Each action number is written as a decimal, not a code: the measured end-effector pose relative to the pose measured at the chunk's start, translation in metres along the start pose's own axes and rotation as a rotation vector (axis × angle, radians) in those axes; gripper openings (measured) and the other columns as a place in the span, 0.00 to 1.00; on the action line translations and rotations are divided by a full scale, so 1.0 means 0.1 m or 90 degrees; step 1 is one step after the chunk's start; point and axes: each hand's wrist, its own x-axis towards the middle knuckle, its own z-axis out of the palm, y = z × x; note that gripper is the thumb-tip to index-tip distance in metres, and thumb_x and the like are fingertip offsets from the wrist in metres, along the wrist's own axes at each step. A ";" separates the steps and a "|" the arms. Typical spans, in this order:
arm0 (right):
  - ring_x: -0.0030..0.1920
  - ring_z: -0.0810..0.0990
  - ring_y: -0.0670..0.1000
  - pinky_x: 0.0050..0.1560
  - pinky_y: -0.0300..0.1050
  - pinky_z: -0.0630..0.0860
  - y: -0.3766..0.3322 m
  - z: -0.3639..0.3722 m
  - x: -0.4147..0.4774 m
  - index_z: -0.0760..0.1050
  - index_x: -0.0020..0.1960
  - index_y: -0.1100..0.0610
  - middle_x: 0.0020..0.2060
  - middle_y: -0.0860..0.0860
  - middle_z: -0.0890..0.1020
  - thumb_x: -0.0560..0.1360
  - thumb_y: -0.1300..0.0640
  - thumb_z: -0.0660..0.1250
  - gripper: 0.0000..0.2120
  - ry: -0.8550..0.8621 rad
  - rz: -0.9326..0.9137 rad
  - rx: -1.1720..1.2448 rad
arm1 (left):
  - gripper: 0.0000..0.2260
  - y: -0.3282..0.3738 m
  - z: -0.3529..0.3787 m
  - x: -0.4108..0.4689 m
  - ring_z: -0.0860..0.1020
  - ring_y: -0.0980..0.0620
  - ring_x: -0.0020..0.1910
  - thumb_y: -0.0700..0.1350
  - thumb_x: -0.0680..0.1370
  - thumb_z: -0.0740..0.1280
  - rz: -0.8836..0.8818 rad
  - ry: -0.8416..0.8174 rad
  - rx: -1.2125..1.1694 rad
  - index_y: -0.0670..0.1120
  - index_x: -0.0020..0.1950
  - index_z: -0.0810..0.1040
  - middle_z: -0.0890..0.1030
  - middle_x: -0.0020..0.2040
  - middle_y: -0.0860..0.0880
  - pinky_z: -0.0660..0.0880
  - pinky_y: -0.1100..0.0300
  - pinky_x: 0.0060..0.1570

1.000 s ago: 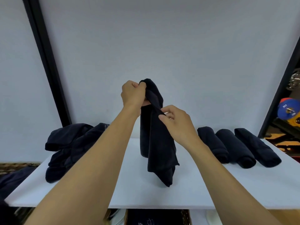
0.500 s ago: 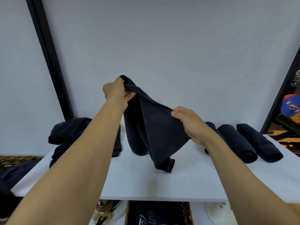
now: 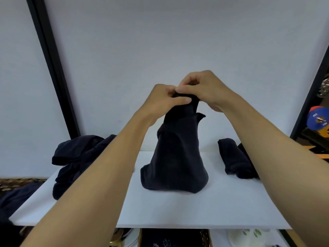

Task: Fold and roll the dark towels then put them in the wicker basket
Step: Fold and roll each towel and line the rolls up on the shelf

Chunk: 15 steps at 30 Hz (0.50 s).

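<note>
1. Both hands, spread wide half a second ago, now meet at the top of the towel point(image 3: 176, 157), and its sagging span is gathered into a cone.
2. Left hand point(image 3: 165, 101) pinches the towel's top edge, thumb lying across the cloth.
3. Right hand point(image 3: 207, 90) touches the left, fingers curled, pinching the same bunched top.
4. Below the grip the towel hangs straight down, its wide bottom resting mid-table point(image 3: 178, 211).
5. Left of it lies a loose pile point(image 3: 78, 157) of dark towels; right of it lie rolled towels point(image 3: 233, 159), partly hidden by the right forearm.
6. Under the table's near edge sits the basket point(image 3: 207, 237).
</note>
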 end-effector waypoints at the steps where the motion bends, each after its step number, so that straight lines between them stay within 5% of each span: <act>1: 0.42 0.84 0.48 0.44 0.41 0.80 -0.01 -0.02 0.00 0.79 0.47 0.59 0.42 0.53 0.84 0.73 0.60 0.74 0.06 0.006 0.003 0.040 | 0.09 0.01 -0.03 0.03 0.84 0.50 0.49 0.43 0.74 0.75 0.003 0.001 -0.012 0.42 0.53 0.84 0.86 0.48 0.44 0.80 0.53 0.57; 6: 0.48 0.84 0.48 0.46 0.44 0.80 0.16 -0.04 -0.11 0.77 0.57 0.57 0.49 0.51 0.84 0.74 0.59 0.72 0.12 -0.041 0.094 0.202 | 0.10 0.05 -0.04 0.15 0.80 0.50 0.41 0.44 0.76 0.72 0.034 0.012 0.010 0.37 0.49 0.82 0.83 0.44 0.38 0.77 0.56 0.46; 15: 0.50 0.85 0.52 0.54 0.49 0.81 0.52 0.01 -0.26 0.80 0.57 0.56 0.49 0.52 0.86 0.73 0.64 0.70 0.12 -0.119 0.220 0.020 | 0.06 0.18 -0.22 0.34 0.80 0.54 0.39 0.42 0.78 0.69 0.075 0.204 -0.131 0.44 0.44 0.84 0.83 0.39 0.49 0.79 0.58 0.44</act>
